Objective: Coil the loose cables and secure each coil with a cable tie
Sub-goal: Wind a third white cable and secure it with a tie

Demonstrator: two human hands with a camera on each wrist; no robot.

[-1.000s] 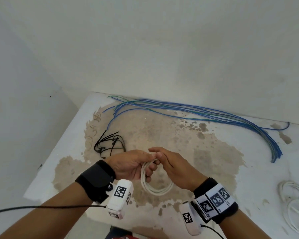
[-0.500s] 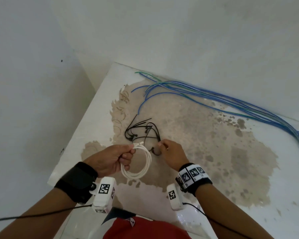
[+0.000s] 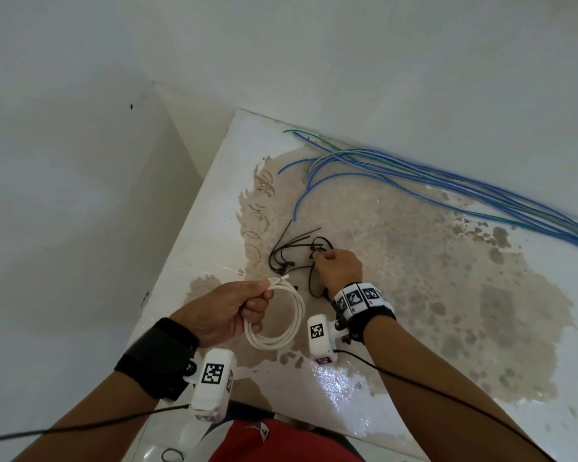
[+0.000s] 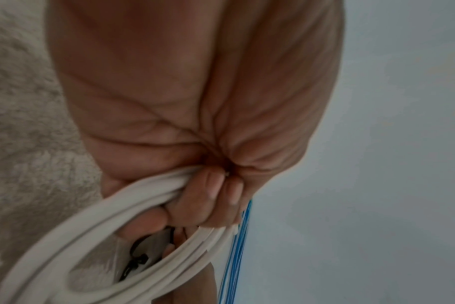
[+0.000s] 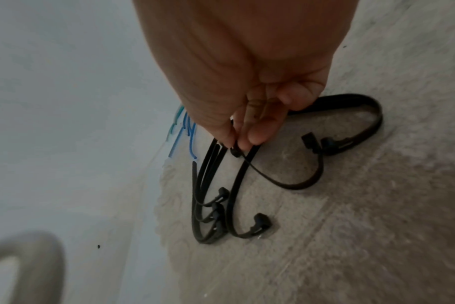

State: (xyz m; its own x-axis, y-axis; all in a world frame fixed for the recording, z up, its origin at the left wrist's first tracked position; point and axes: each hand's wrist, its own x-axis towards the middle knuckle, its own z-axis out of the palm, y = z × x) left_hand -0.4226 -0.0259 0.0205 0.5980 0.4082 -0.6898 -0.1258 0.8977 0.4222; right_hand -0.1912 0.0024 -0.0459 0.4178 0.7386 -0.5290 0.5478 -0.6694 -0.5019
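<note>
1. Since a second ago, when both hands were joined at the coil of white round cable [image 3: 282, 320], the right hand [image 3: 339, 268] has been taken off it and reached out to the heap of black plastic cable ties [image 3: 292, 250] on the stained white surface [image 3: 414, 295].
2. The view has also been swung left and down, so the ties now lie in the middle of the head picture.
3. From this it is judged that the coiling of this cable is finished and the securing step has been begun; no tie has yet been passed round the coil.
4. Left grip: the fingers [image 4: 210, 191] are curled tight round the gathered turns of the white coil, with the thumb laid over the top. The coil is held hanging just above the near left part of the surface, its loose end seen sticking out beside the thumb.
5. Right grip: the fingertips [image 5: 257, 133] are pressed together in a pinch on the strap of one black tie, near its head, while the rest of the heap lies on the surface below.
6. The long bundle of thin blue and green wires [image 3: 447, 185] is left uncoiled along the far edge, by the wall.
</note>
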